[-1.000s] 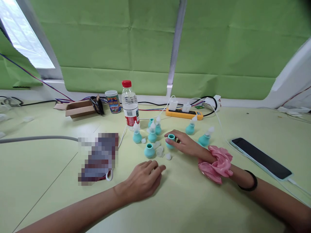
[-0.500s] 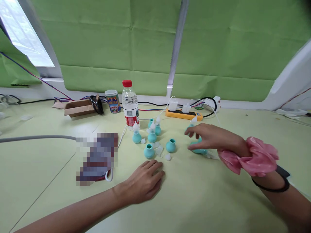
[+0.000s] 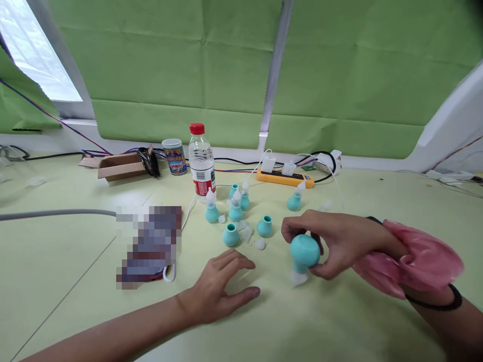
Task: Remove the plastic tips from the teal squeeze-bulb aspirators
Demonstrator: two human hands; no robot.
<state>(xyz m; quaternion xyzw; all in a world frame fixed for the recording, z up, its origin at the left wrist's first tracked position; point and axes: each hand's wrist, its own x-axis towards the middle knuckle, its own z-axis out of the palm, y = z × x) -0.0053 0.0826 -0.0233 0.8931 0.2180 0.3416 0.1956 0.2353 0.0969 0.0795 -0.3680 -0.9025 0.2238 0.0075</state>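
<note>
Lifted clear of the table now, the teal bulb [image 3: 304, 251] sits pinched in the right hand [image 3: 339, 244], round base toward the camera, clear tip [image 3: 298, 278] angled down, long axis steeply tilted. Left hand [image 3: 219, 287] rests nearer on the table [image 3: 339, 322], fingers loosely spread, holding nothing. Beyond stand more teal bulbs [image 3: 231, 235] and a water bottle [image 3: 201, 162].

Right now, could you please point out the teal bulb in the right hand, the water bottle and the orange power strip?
teal bulb [image 3: 304, 251]: head view, on its rounded body.
water bottle [image 3: 201, 161]: head view, on its clear middle.
orange power strip [image 3: 285, 178]: head view, on its top face.
</note>
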